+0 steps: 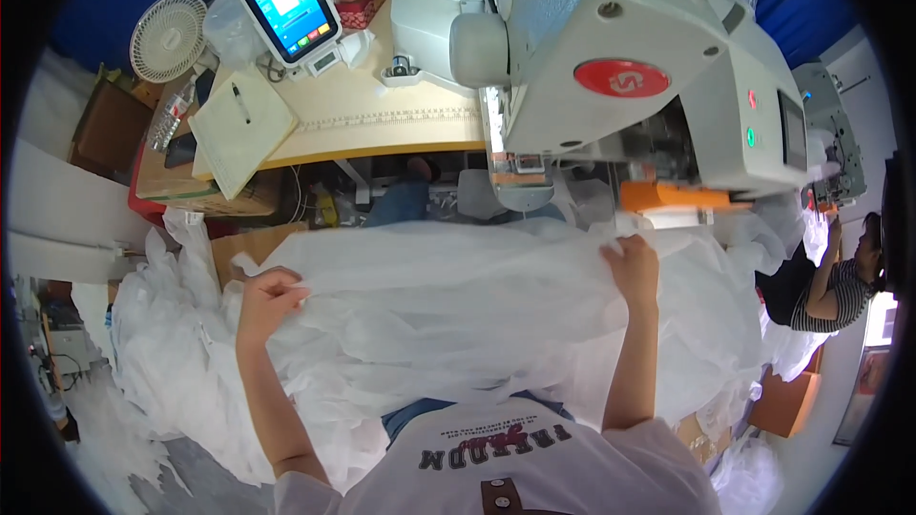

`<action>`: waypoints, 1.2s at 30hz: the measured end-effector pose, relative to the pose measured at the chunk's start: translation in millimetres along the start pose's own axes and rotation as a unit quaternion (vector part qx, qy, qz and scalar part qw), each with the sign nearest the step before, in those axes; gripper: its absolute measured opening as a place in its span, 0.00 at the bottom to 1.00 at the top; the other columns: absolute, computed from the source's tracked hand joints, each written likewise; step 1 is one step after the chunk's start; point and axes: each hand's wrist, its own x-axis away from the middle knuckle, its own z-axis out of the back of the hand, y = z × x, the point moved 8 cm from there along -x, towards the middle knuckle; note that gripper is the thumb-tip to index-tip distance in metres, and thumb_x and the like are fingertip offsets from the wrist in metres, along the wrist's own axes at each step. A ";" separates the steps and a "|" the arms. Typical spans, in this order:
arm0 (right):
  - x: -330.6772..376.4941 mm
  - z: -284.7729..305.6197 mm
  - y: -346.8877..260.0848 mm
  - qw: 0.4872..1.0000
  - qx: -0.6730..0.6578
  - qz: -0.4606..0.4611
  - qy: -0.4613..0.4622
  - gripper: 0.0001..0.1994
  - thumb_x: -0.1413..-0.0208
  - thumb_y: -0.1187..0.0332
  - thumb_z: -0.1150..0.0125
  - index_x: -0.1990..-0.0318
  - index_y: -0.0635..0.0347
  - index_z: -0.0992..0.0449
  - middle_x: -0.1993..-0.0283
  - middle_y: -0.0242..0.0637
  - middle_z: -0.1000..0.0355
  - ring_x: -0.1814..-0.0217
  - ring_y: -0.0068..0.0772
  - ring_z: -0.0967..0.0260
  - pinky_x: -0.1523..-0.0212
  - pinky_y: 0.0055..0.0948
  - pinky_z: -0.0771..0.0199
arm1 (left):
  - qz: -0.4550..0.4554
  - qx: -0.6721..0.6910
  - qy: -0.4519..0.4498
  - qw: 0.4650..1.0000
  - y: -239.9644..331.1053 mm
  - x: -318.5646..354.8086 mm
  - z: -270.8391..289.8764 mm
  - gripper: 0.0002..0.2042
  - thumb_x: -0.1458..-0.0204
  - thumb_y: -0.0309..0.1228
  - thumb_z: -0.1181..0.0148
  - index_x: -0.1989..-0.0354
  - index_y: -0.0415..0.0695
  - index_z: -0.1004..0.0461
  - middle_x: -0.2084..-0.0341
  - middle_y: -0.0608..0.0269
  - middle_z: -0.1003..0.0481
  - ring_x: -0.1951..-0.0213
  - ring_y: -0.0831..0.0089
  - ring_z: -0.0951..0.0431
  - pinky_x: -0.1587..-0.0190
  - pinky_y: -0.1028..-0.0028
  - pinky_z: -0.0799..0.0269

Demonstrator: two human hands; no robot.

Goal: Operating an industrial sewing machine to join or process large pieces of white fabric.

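Note:
A wide sheet of thin white fabric (448,272) is stretched across my lap, between my two hands. At its left end my left hand (268,300) is closed on the edge, thumb against fingers. My right hand (632,267) pinches the same fabric farther right, just below the orange part (658,196) of a large white sewing machine (611,48). The upper edge of the fabric runs fairly straight between the hands, and the rest falls in loose folds toward me. The fabric's right end lies beneath the machine's head.
A pale sewing table (382,133) with a printed ruler carries a lit control screen (288,5), a notepad with a pen (239,103) and a small fan (168,36). White fabric heaps (172,324) lie at left. Another person (840,281) sits at far right beside another machine.

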 end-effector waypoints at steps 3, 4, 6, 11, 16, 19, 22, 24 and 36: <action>11.4 -7.6 -8.1 0.962 -0.257 0.039 -0.084 0.07 0.50 0.68 0.40 0.68 0.63 0.24 0.78 0.27 0.33 0.74 0.16 0.39 0.72 0.21 0.36 | 0.057 0.266 0.006 0.962 -23.8 -26.4 24.6 0.03 0.54 0.19 0.44 0.72 0.39 0.28 0.71 0.69 0.29 0.69 0.78 0.30 0.67 0.81 0.35; 6.8 9.1 -25.9 0.960 -0.261 0.094 0.020 0.07 0.50 0.68 0.40 0.69 0.63 0.24 0.79 0.28 0.33 0.74 0.15 0.40 0.72 0.21 0.36 | -0.012 0.461 0.080 0.884 -21.9 -36.0 48.8 0.02 0.55 0.19 0.43 0.74 0.40 0.28 0.73 0.71 0.29 0.71 0.79 0.31 0.70 0.82 0.36; 5.3 37.8 -59.1 0.915 -0.262 0.206 0.226 0.07 0.49 0.68 0.41 0.69 0.63 0.25 0.80 0.30 0.35 0.74 0.14 0.40 0.73 0.21 0.36 | -0.075 0.324 0.075 0.940 9.4 -31.0 39.8 0.02 0.55 0.21 0.42 0.74 0.40 0.28 0.74 0.72 0.30 0.72 0.79 0.31 0.71 0.79 0.36; 12.1 42.9 -105.6 0.957 -0.034 0.173 0.230 0.09 0.48 0.65 0.41 0.67 0.63 0.27 0.78 0.39 0.33 0.72 0.23 0.34 0.70 0.26 0.34 | -0.239 -0.147 0.196 0.940 72.5 -19.5 20.6 0.05 0.54 0.27 0.40 0.75 0.40 0.29 0.78 0.72 0.34 0.76 0.79 0.35 0.75 0.76 0.39; -6.6 62.8 -91.9 0.934 0.118 0.168 0.293 0.12 0.46 0.60 0.45 0.67 0.61 0.28 0.74 0.50 0.29 0.71 0.54 0.32 0.69 0.41 0.33 | -0.167 -0.124 0.172 0.963 72.7 -18.8 -1.2 0.07 0.53 0.28 0.41 0.76 0.39 0.31 0.81 0.70 0.36 0.76 0.80 0.40 0.74 0.79 0.44; -21.0 84.9 -55.1 0.954 0.166 0.022 0.248 0.15 0.45 0.57 0.48 0.69 0.62 0.29 0.71 0.51 0.29 0.68 0.52 0.31 0.66 0.42 0.33 | -0.186 0.018 0.044 0.981 121.4 -24.0 -47.7 0.07 0.51 0.27 0.43 0.77 0.41 0.32 0.82 0.73 0.38 0.76 0.83 0.42 0.73 0.82 0.46; -35.7 76.5 -91.0 0.863 0.255 0.185 0.396 0.15 0.47 0.58 0.48 0.71 0.62 0.29 0.69 0.49 0.30 0.64 0.50 0.32 0.65 0.43 0.34 | -0.163 0.079 0.079 0.980 100.4 -49.4 -50.4 0.05 0.50 0.24 0.44 0.76 0.42 0.32 0.80 0.74 0.38 0.75 0.85 0.41 0.70 0.84 0.43; -80.9 52.5 -53.2 0.813 0.432 0.184 0.345 0.12 0.50 0.61 0.47 0.71 0.61 0.28 0.66 0.45 0.31 0.61 0.47 0.33 0.66 0.43 0.35 | -0.208 0.031 0.204 0.956 89.0 -33.7 -28.7 0.01 0.50 0.24 0.44 0.70 0.42 0.28 0.77 0.71 0.33 0.74 0.83 0.36 0.70 0.83 0.39; -36.2 62.0 -65.1 0.869 0.163 0.240 0.401 0.24 0.51 0.55 0.39 0.52 0.63 0.30 0.53 0.44 0.30 0.55 0.44 0.30 0.56 0.34 0.28 | 0.044 0.222 -0.190 0.955 -37.2 33.4 -37.3 0.07 0.52 0.30 0.40 0.73 0.43 0.31 0.79 0.67 0.29 0.73 0.78 0.28 0.73 0.77 0.34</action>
